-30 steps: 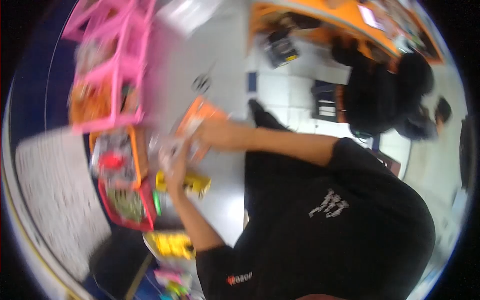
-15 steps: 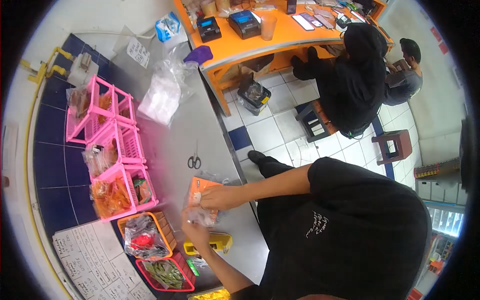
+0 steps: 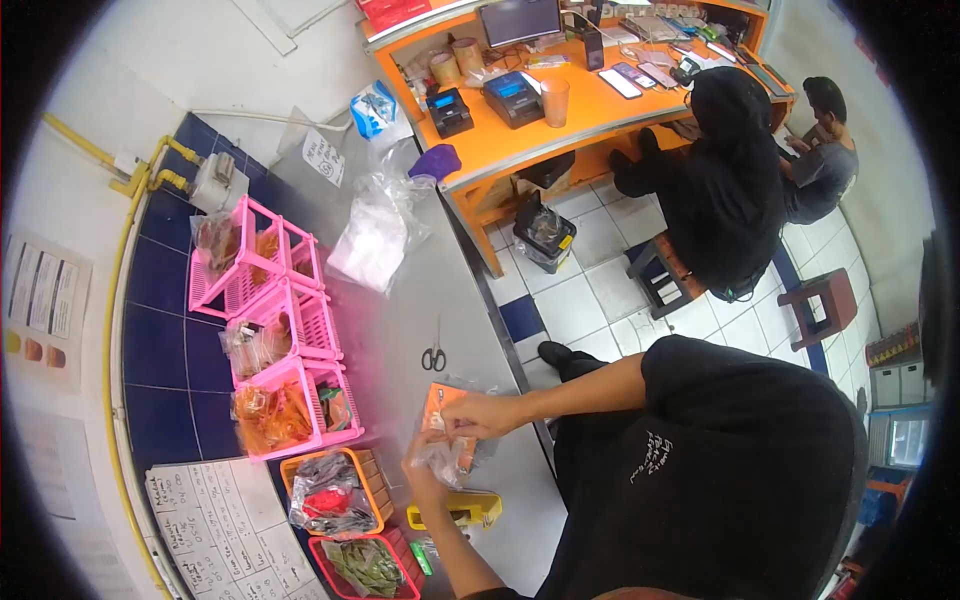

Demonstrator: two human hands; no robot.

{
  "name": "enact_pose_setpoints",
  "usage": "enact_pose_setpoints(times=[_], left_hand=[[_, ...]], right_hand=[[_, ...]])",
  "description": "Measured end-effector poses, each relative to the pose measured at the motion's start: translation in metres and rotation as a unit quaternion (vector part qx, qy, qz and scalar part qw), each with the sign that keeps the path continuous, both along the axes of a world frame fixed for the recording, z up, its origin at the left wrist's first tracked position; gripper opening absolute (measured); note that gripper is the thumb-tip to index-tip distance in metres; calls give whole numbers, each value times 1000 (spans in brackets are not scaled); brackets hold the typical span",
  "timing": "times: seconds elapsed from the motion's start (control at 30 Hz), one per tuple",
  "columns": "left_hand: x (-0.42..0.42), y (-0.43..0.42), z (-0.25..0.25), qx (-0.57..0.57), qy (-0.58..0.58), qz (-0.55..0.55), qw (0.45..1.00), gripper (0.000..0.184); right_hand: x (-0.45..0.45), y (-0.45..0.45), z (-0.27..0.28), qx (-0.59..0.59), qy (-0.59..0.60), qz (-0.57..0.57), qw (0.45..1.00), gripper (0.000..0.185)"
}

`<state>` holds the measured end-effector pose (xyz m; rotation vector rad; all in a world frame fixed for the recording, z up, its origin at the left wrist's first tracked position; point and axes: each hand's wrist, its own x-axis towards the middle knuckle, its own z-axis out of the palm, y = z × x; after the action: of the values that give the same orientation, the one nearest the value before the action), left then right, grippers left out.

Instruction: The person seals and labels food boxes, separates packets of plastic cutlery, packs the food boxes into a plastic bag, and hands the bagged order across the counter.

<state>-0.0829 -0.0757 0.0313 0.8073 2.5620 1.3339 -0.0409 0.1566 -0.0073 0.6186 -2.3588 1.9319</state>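
Note:
An orange packet [image 3: 440, 405] in a clear plastic bag [image 3: 447, 462] is between my hands, over the steel counter. My right hand [image 3: 480, 415] is closed, its fingers pinching the bag at the packet's face. Nearer the bag's lower end, my left hand [image 3: 425, 468] is closed on the plastic, fingertips close to the right hand. Just beyond the packet lie black-handled scissors [image 3: 433, 358]. A yellow tape dispenser-like object [image 3: 455, 510] sits beside my left forearm. What my fingertips pinch exactly is partly hidden.
Pink stacked baskets [image 3: 300, 400] with bagged goods line the wall, followed by an orange basket [image 3: 375, 490] and a red basket [image 3: 405, 565]. White bags [image 3: 370, 240] lie further along the steel counter [image 3: 400, 330]. A person in black [image 3: 730, 190] sits at an orange desk [image 3: 480, 165].
The camera view has tilted, so the scene sits further right and lower. My hands have come closer together on the bag, and the left fingers have moved up beside the right hand.

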Motion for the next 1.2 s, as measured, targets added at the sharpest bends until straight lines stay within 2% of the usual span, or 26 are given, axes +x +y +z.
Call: enact_pose_setpoints(times=[0.07,0.1,0.17,0.2,0.27,0.3,0.37,0.4,0.43,0.47,0.5,0.57,0.6,0.67,0.7,0.73,0.77,0.8,0.83,0.87,0.93,1.0,1.03,1.1,1.13,1.2], left_hand=[[-14,2,-3,-6,80,-89,993,27],[-21,7,-4,7,97,-86,992,27],[-21,3,-3,10,0,-107,994,20],[-20,7,3,16,10,-107,994,20],[-14,10,14,3,-136,-46,990,12],[-14,10,13,5,-130,-45,990,12],[-17,9,8,64,-220,17,973,13],[-24,4,5,66,-215,18,974,13],[-33,-2,0,-5,-54,-11,998,12],[-39,-8,-1,-79,109,-41,990,12],[-40,-6,2,-74,115,-44,990,12],[-39,-7,23,-72,127,-14,989,12],[-33,-5,32,-87,78,7,993,12],[-19,-19,21,-101,25,22,994,14],[-13,-45,5,-82,-22,37,996,20],[-9,-38,2,-72,-46,42,995,28],[-5,-31,-1,-63,-69,48,994,37],[20,-21,11,-96,-49,145,984,33],[35,-3,9,-120,-27,238,963,34],[44,-6,-19,-119,-30,234,965,34],[50,29,-32,-91,-66,270,956,32],[41,67,-42,-29,-115,303,946,30],[33,81,-45,9,-139,311,940,29],[13,107,-46,96,-184,324,923,27],[5,122,-47,145,-208,329,910,25],[-9,143,-45,235,-246,343,875,23]], right_hand=[[-7,0,-5,-46,17,14,999,10],[-10,5,-3,-31,32,17,999,10],[-9,4,-2,-58,28,32,997,11],[-12,8,1,-51,38,32,997,11],[-17,12,2,-16,-70,75,995,14],[-19,13,3,-13,-64,76,995,14],[-24,16,4,-7,-66,113,991,15],[-18,15,15,-6,-61,114,992,15],[-3,13,37,-11,-147,163,975,15],[6,13,34,-14,-188,185,965,15],[15,12,30,-15,-227,205,952,15],[12,9,-8,-127,-99,205,965,13],[1,19,-5,-124,-91,206,966,13],[-15,39,5,-59,-127,179,974,12],[-34,30,-10,-10,16,122,992,14],[-49,33,-3,-5,17,118,993,14],[-59,25,9,25,137,88,986,16],[-66,8,17,46,254,53,965,20],[-74,-5,4,45,252,49,966,20],[-80,-18,-7,97,274,72,954,23],[-84,-39,-20,144,292,99,940,27],[-93,-48,-19,232,159,186,941,29],[-100,-46,-15,233,157,186,942,29],[-114,-32,-3,163,171,281,930,32],[-120,-30,-13,172,169,283,928,32],[-123,-31,-28,77,173,244,951,17]])
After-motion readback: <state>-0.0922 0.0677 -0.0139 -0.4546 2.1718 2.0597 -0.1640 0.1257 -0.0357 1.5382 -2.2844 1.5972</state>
